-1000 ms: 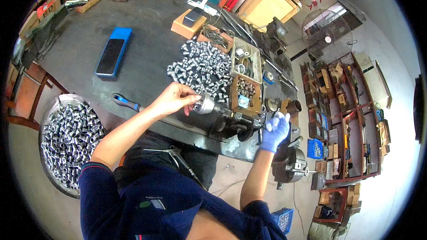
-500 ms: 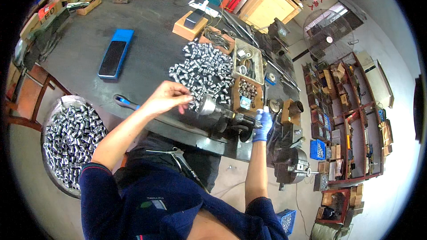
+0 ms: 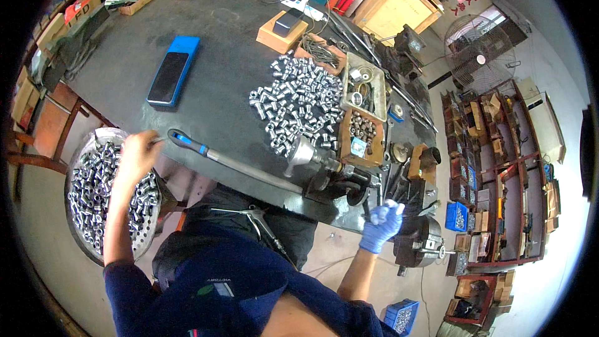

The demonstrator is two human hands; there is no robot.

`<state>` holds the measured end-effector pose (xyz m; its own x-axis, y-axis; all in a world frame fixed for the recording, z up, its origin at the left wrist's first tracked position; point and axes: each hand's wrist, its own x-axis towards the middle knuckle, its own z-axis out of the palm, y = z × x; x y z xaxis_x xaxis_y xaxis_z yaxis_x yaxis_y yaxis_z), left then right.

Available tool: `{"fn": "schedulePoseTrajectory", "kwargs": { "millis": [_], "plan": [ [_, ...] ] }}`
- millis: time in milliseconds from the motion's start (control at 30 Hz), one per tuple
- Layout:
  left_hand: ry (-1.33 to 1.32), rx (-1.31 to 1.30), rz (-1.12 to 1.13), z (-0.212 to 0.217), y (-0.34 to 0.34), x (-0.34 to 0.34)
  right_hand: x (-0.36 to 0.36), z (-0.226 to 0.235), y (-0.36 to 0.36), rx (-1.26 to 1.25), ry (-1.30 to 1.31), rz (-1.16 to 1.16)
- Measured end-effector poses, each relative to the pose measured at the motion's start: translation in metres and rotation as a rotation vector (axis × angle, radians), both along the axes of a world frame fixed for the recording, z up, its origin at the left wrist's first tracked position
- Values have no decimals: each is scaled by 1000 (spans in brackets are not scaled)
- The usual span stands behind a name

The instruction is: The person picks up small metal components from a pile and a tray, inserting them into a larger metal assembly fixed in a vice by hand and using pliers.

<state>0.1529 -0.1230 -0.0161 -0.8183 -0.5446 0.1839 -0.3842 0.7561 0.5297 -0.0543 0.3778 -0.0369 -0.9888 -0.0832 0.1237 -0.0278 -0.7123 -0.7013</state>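
Observation:
My left hand (image 3: 135, 159), bare, is over the round metal tray (image 3: 154, 228) heaped with small shiny metal fittings (image 3: 93, 193). Its fingertips are pinched together, and what they hold is too blurred to name. My right hand (image 3: 382, 228), in a blue glove with whitish fingertips, has its fingers curled; anything inside them is hidden. It is beside the bench edge, just right of the bench-mounted clamping fixture (image 3: 340, 181) with its silvery round head (image 3: 304, 151). A file (image 3: 249, 171) with a blue and black handle lies along the bench edge between my hands.
A large pile of metal fittings (image 3: 299, 100) covers the bench centre. Near it are a blue case (image 3: 171, 72), a parts tray (image 3: 364, 87) and a wooden box of small parts (image 3: 362, 134). An air gun (image 3: 265, 231) rests on my lap. A dark chuck (image 3: 424, 240) stands at right.
My left hand has moved left from the fixture's head to the tray. My right hand has come away from the fixture's end, toward me. The whole file now shows.

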Motion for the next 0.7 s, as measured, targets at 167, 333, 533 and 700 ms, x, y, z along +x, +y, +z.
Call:
{"fn": "schedulePoseTrajectory", "kwargs": {
  "millis": [167,333,533,700],
  "plan": [
    [96,53,-329,-11,61,-141,-20,-43,-12,133,-227,-111],
    [-16,-23,-238,-47,82,-229,-34,-44,-21,107,-235,-110],
    [62,-73,-408,-72,83,-210,-23,-47,-16,70,-224,-81],
    [16,-42,-438,-57,85,-202,-25,-51,-14,102,-280,-148]
  ]
}}
